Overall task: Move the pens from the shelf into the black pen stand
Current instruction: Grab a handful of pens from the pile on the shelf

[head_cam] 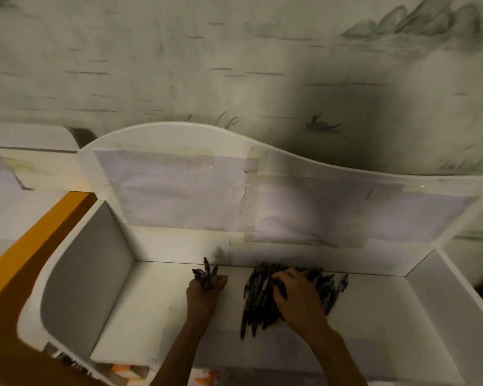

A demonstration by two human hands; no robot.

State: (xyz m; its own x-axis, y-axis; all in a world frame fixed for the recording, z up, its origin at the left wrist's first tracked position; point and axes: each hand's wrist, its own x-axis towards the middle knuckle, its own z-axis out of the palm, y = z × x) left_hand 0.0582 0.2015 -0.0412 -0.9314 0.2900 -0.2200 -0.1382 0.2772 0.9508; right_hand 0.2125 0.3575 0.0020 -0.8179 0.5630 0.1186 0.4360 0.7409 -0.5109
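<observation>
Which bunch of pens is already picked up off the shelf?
The small bunch gripped upright in the left hand. The bigger pile still lies flat on the white shelf, with the right hand resting on it.

wall: painted wallpaper (234, 65) | panel: orange (34, 240) at left | taped paper sheets (179, 190)

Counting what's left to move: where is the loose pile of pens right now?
In the head view, the pile of pens lies on the white shelf, right of centre near the back wall, under the right hand.
</observation>
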